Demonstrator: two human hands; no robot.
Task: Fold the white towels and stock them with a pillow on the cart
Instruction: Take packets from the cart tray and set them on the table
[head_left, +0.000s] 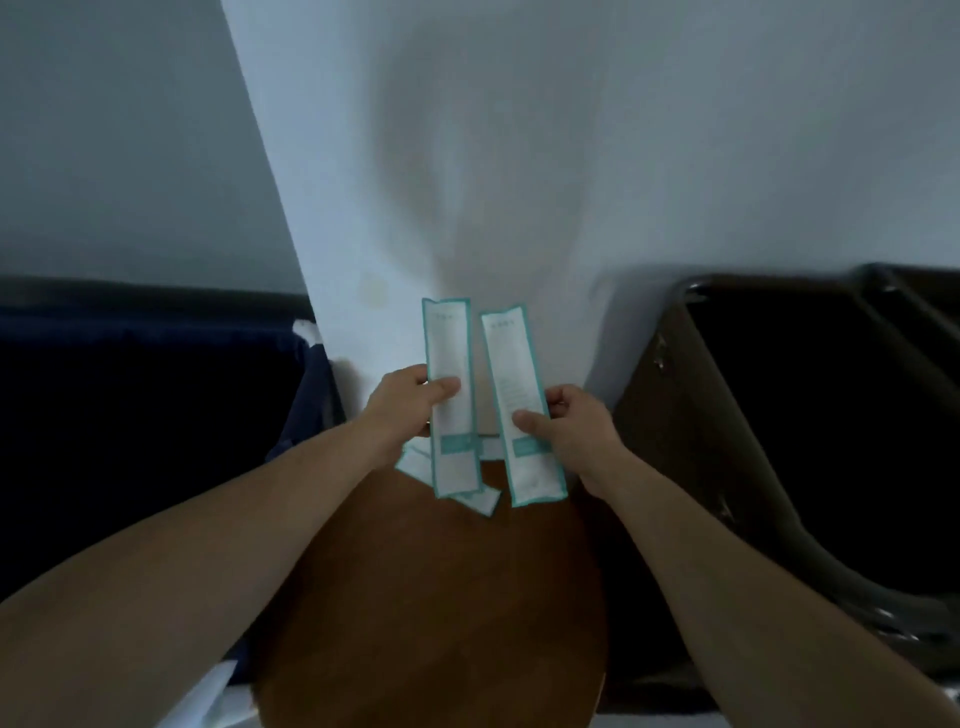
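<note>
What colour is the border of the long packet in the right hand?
Teal, framing the long white packet; head view.

I see the left hand pinching a teal-edged packet. The right hand pinches a second packet beside it.

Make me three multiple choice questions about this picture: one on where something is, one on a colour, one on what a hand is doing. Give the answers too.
1. Relative to the round wooden surface, the brown bin stands: A left of it; B right of it; C on it.
2. The border of the packet in the left hand is: A red; B yellow; C teal.
3. The right hand: A pinches a second packet; B hangs empty; C lies flat on the surface.
Answers: B, the bin sits off the surface's right edge; C, teal edging rims the packet; A, thumb and fingers clamp the second packet.
</note>
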